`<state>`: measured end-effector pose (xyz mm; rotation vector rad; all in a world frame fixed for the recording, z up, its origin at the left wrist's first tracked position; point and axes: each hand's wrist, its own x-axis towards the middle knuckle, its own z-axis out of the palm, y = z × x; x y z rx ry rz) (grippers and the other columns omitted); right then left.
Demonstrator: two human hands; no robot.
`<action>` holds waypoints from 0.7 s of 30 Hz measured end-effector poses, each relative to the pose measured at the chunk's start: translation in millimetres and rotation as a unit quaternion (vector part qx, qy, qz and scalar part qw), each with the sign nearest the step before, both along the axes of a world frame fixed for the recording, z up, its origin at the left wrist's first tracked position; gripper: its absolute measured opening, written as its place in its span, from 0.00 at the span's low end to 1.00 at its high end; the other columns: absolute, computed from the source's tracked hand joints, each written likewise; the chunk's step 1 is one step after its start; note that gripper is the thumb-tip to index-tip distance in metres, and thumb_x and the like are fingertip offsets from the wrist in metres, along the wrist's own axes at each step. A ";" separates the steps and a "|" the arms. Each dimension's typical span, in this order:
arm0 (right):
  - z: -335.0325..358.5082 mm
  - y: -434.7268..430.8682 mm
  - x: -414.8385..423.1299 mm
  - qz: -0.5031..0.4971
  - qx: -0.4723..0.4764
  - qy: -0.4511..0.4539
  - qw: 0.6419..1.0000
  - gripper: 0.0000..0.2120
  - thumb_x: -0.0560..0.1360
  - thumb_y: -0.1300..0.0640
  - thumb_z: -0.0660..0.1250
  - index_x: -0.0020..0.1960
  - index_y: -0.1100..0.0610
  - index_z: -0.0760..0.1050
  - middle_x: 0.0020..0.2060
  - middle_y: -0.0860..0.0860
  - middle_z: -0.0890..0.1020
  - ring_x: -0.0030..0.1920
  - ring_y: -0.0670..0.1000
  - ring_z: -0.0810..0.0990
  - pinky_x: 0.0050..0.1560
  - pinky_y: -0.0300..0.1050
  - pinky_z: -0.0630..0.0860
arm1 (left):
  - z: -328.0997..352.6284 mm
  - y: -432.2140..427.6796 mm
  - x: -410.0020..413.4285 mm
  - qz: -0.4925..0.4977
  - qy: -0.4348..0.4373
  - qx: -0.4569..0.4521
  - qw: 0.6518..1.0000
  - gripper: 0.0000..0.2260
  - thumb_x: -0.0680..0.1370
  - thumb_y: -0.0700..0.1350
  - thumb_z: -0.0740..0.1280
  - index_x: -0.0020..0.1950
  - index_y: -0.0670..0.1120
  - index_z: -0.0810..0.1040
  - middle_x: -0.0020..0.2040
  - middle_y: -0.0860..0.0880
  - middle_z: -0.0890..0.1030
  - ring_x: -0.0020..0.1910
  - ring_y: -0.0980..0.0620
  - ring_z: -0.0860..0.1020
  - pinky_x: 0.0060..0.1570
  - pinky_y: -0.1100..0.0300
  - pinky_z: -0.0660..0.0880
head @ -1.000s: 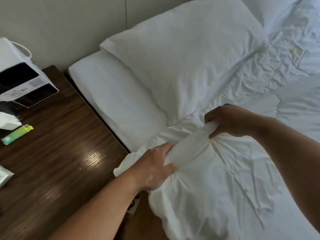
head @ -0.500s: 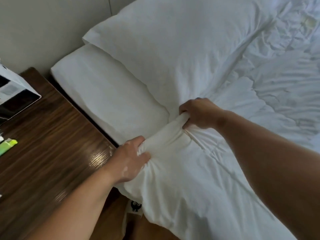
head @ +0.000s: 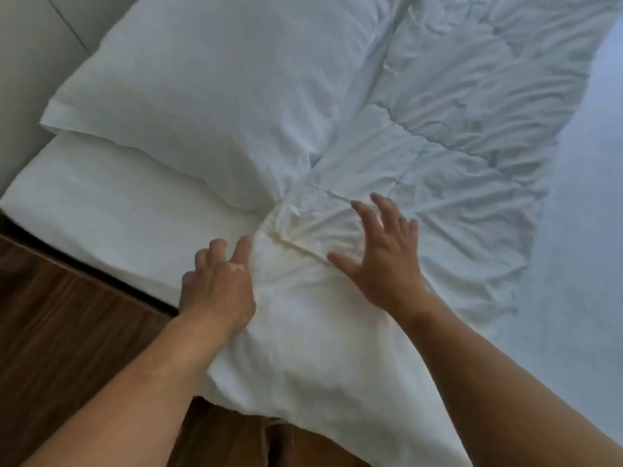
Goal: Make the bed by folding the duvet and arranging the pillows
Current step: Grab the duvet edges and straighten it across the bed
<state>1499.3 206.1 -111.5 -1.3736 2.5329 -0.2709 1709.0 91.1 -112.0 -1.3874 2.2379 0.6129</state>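
now left hand (head: 219,284) and right hand (head: 384,261), fingers loosely open, holding nothing, should smooth the bunched duvet (head: 337,335) outward, flat.

— Is there any writing, label or number to read here?
— None. The pillow (head: 219,96) and the duvet (head: 438,170) are plain white cloth with no print.
— And the wood alongside the bed?
— The desk (head: 67,332) shows only its grain: no sign, brand or figure.
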 end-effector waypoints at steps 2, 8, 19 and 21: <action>8.9 65.5 -31.8 -0.126 -0.028 0.029 0.991 0.42 0.69 0.30 0.66 0.76 0.49 0.63 0.77 0.55 0.63 0.76 0.59 0.62 0.72 0.66 0.61 | 17.6 20.3 -35.6 -0.086 0.191 -0.110 0.972 0.31 0.72 0.41 0.61 0.76 0.49 0.65 0.74 0.40 0.65 0.73 0.35 0.65 0.68 0.41 0.70; -6.9 191.9 -34.0 -0.461 0.029 -0.197 0.865 0.55 0.64 0.25 0.69 0.81 0.42 0.46 0.77 0.57 0.63 0.76 0.59 0.64 0.74 0.57 0.63 | -20.9 77.2 -138.1 -0.351 0.155 -0.087 0.919 0.32 0.77 0.69 0.44 0.81 0.63 0.47 0.82 0.51 0.38 0.81 0.45 0.37 0.75 0.33 0.40; -38.9 231.9 -18.7 -0.536 0.014 -0.334 0.775 0.47 0.58 0.27 0.76 0.69 0.44 0.63 0.54 0.48 0.80 0.53 0.55 0.78 0.51 0.50 0.74 | -89.5 71.9 -89.1 -0.312 0.095 -0.123 0.937 0.37 0.76 0.71 0.48 0.81 0.53 0.58 0.83 0.49 0.53 0.81 0.42 0.52 0.72 0.28 0.51; -50.2 239.1 -13.4 -0.554 -0.014 -0.325 0.766 0.36 0.60 0.31 0.78 0.59 0.47 0.69 0.48 0.47 0.81 0.50 0.55 0.77 0.48 0.49 0.73 | -95.4 74.6 -87.5 -0.311 0.101 -0.127 0.937 0.37 0.77 0.71 0.48 0.82 0.52 0.56 0.83 0.48 0.53 0.81 0.41 0.52 0.72 0.28 0.51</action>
